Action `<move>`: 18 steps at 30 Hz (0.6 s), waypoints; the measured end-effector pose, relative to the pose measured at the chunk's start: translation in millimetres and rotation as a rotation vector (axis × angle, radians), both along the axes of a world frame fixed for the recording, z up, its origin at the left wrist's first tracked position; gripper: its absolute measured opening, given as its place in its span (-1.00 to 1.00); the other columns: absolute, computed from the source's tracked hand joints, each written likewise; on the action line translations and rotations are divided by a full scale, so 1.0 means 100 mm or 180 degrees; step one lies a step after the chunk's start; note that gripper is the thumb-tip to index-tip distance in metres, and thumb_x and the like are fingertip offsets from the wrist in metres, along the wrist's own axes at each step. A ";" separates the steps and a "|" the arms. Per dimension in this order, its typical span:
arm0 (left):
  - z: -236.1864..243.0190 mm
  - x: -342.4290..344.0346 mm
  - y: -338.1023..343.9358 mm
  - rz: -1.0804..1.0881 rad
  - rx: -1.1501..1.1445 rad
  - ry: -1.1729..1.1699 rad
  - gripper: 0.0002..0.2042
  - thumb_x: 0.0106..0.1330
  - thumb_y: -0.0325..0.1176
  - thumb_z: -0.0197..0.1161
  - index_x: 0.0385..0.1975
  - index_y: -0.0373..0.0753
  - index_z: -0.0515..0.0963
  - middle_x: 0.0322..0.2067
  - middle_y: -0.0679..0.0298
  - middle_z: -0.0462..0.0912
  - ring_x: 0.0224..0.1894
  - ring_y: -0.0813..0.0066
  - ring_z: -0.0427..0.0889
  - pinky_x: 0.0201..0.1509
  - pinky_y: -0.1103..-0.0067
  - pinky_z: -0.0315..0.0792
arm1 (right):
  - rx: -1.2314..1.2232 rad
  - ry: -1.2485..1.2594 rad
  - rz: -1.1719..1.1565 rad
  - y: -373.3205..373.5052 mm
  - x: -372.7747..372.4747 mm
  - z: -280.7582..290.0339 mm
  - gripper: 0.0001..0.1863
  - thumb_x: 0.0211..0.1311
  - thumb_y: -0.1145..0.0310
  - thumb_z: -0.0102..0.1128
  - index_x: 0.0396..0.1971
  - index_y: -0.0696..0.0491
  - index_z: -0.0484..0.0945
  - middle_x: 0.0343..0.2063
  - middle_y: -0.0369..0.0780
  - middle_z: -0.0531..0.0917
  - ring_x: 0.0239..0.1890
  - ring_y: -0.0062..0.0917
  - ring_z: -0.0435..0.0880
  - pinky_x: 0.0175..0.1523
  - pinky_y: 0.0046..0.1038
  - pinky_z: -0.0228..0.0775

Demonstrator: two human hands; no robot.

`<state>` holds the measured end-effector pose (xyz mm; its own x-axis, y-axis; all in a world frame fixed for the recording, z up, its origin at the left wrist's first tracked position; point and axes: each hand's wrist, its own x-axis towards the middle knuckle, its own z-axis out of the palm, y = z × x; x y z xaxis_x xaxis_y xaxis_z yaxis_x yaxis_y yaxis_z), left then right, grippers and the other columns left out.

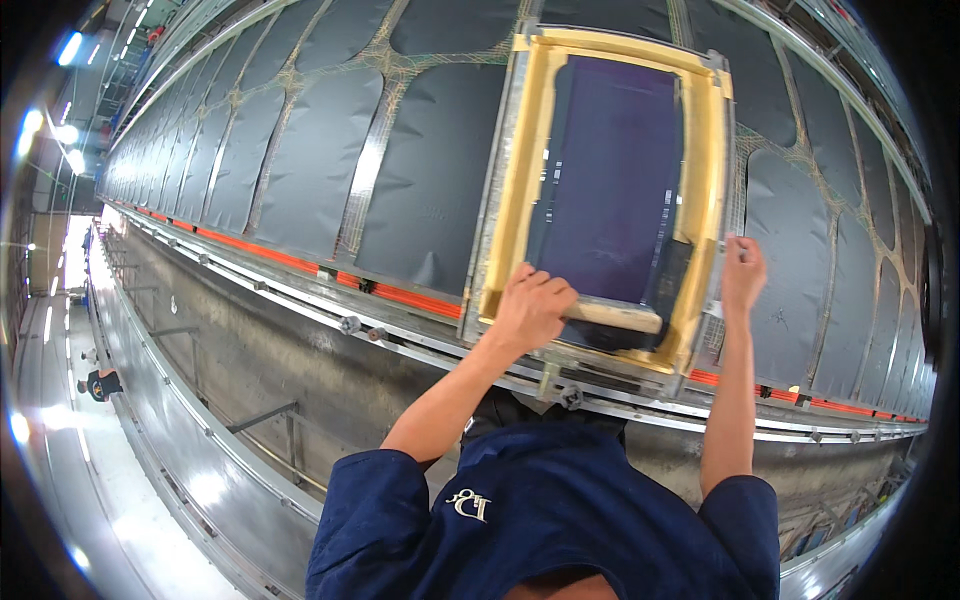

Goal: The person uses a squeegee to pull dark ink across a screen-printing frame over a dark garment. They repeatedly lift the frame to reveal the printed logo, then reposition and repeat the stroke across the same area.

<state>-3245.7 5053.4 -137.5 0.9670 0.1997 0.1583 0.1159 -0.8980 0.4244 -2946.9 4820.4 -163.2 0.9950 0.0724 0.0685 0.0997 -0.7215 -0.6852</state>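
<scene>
A screen-printing frame (717, 130) with yellow-taped inner edges lies across the long table in front of me. Its dark purple mesh (618, 180) shows in the middle, with dark ink-like patches along the sides. My left hand (535, 308) is closed around the left end of a squeegee (622, 317) with a pale wooden handle, at the frame's near end. The squeegee's lower edge is hidden. Just beside the frame's right edge is my right hand (744, 276), its fingers curled in. Whether it grips anything there cannot be made out.
Dark fabric-like panels (430, 170) lie in rows along the table, with pale patterned strips between them. A metal rail (270, 285) with an orange strip (420, 300) runs along the near edge. Another person (102, 385) stands far off in the left aisle.
</scene>
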 end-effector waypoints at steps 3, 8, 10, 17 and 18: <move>-0.05 -0.43 0.73 0.0156 0.0109 0.0040 -0.72 -0.13 -0.46 0.42 -0.33 -0.06 0.71 -0.27 0.44 0.75 -0.22 0.37 0.68 0.05 0.40 0.39 | 0.0446 -0.0005 0.0138 0.75 -0.51 -0.36 -0.74 0.32 0.17 0.35 -0.28 0.08 0.69 -0.47 -0.21 0.68 -0.43 -0.56 0.57 -0.25 -0.40 0.44; -0.02 -1.23 1.87 0.0063 0.0319 -0.0151 -0.72 -0.13 -0.49 0.43 -0.34 -0.08 0.71 -0.35 0.41 0.77 -0.33 0.36 0.67 -0.08 0.40 0.40 | 0.0706 -0.0032 0.0350 2.03 -1.35 -0.30 -0.77 0.32 0.22 0.31 -0.30 0.10 0.67 -0.46 -0.13 0.71 -0.42 -0.37 0.69 -0.21 -0.36 0.48; 0.03 -1.39 2.09 -0.0021 0.0474 -0.0237 -0.71 -0.15 -0.50 0.42 -0.34 -0.09 0.70 -0.33 0.42 0.76 -0.35 0.37 0.66 -0.09 0.41 0.38 | 0.0667 0.0024 0.0297 2.29 -1.49 -0.32 -0.77 0.32 0.22 0.31 -0.31 0.11 0.66 -0.49 -0.13 0.70 -0.45 -0.36 0.68 -0.23 -0.34 0.48; -0.16 -2.06 2.11 -0.0296 0.0582 -0.0215 -0.70 -0.11 -0.47 0.35 -0.29 -0.10 0.64 -0.20 0.42 0.72 -0.34 0.41 0.57 -0.10 0.41 0.33 | 0.0485 0.0119 0.0170 2.58 -1.64 -0.36 -0.76 0.31 0.20 0.32 -0.29 0.09 0.66 -0.53 -0.11 0.69 -0.48 -0.32 0.69 -0.26 -0.32 0.47; -0.18 -2.07 2.12 -0.0315 0.0585 -0.0237 -0.71 -0.10 -0.47 0.35 -0.29 -0.11 0.63 -0.21 0.42 0.70 -0.34 0.41 0.56 -0.11 0.41 0.33 | 0.0442 0.0185 0.0160 2.57 -1.63 -0.38 -0.76 0.31 0.20 0.32 -0.29 0.09 0.66 -0.54 -0.10 0.69 -0.48 -0.30 0.70 -0.26 -0.31 0.47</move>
<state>-3452.9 5265.5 -156.0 0.9647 0.0655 0.2550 -0.0023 -0.9665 0.2566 -3109.8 5077.8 -201.2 0.9930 0.1160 0.0237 0.0905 -0.6146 -0.7837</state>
